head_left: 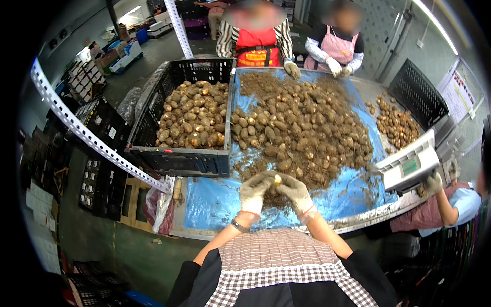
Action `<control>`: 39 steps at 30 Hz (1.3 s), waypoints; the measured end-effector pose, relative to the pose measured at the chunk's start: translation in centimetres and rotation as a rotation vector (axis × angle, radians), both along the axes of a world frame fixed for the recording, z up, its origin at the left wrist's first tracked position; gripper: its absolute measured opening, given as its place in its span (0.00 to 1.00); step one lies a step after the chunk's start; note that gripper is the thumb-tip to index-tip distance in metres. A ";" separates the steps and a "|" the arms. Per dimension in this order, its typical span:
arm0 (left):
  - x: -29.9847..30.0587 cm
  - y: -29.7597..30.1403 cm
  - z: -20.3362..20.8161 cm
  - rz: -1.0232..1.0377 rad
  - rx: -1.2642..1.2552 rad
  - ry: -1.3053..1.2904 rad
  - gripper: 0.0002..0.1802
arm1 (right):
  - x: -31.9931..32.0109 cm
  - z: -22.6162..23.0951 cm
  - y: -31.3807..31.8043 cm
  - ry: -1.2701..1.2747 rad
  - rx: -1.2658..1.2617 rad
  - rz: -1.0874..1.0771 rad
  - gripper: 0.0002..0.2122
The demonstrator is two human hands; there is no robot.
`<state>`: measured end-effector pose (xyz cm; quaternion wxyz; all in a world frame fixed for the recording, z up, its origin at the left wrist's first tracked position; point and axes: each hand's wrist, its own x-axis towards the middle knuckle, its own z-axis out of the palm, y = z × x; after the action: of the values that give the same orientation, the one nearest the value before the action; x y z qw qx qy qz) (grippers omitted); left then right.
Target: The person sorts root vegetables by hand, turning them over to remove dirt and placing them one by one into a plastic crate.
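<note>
In front of me, over the near edge of the heap, a small brown taro point(277, 179) with a pale yellow cut end is pinched between both hands. My left hand point(257, 188), in a dirty off-white work glove, closes on it from the left. From the other side, my right hand point(294, 190), gloved alike, grips it too; the fingers hide most of it. Just beyond lies a large heap of soil-covered taros point(307, 125) on a blue plastic sheet point(204, 202). Left of the heap stands a black crate point(179, 158) partly filled with cleaner taros point(192, 117).
A white scale point(409, 161) with a green display stands at the right. Behind it are a smaller taro pile point(396, 125) and a tilted black crate point(417, 94). Gloved co-workers stand across the table and at the right. A perforated metal post point(92, 133) rises at the left.
</note>
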<state>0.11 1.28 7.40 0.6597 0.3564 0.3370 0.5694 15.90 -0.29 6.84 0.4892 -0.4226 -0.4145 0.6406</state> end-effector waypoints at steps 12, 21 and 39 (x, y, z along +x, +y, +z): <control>0.9 -0.8 1.3 0.030 0.061 0.152 0.12 | -0.6 0.1 -0.7 0.137 0.084 -0.083 0.25; -0.3 0.2 -1.5 0.122 0.147 0.435 0.09 | -0.5 -2.3 -0.8 0.215 -0.005 -0.109 0.22; -0.3 1.0 -1.9 -0.120 -0.071 0.148 0.23 | 1.6 -0.4 -0.9 -0.270 0.042 -0.408 0.10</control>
<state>-0.16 2.29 5.48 0.6780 0.3935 0.3827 0.4890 17.52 -1.16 6.40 0.5573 -0.5689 -0.3955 0.4575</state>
